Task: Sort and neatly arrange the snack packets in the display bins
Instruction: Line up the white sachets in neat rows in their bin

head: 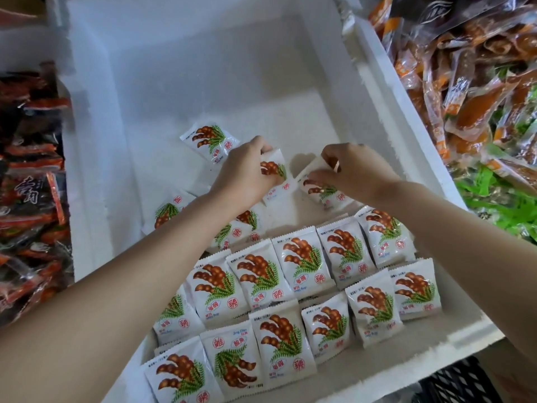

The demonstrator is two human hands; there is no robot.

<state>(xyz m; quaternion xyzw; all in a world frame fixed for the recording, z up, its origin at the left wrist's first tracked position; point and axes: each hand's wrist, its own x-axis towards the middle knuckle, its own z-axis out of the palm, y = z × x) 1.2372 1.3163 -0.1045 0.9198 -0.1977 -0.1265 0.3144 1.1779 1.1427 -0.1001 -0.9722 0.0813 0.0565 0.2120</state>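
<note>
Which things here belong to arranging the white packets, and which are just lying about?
In use: left hand gripping one white packet; right hand pinching another packet; arranged packet rows; white foam bin.
Lying about: orange packets right; dark red packets left.

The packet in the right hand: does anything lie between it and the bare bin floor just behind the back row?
Nothing visible does. The right hand pinches its packet just beyond the back row; the bare floor beside it lies free. The left hand holds a second packet to the side, not between.
</note>
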